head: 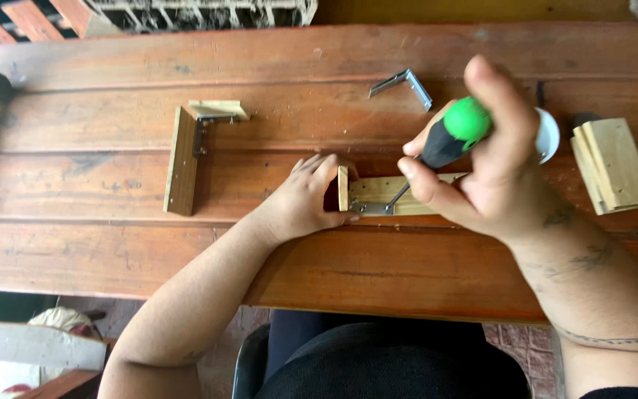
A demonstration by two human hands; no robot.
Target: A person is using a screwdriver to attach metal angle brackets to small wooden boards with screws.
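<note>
My right hand (485,166) grips a screwdriver (452,137) with a green and black handle, its metal tip pointing down at a metal corner bracket (372,207). That bracket joins a small upright wood block (342,188) to a flat wood strip (378,191). My left hand (306,199) presses against the upright block and holds it steady on the brown wooden table (319,66).
A finished L-shaped wood assembly (184,159) with its bracket lies at the left. A loose metal bracket (405,83) rests farther back. Stacked wood pieces (614,164) and a white round lid (548,134) sit at the right. A chair edge shows below the table.
</note>
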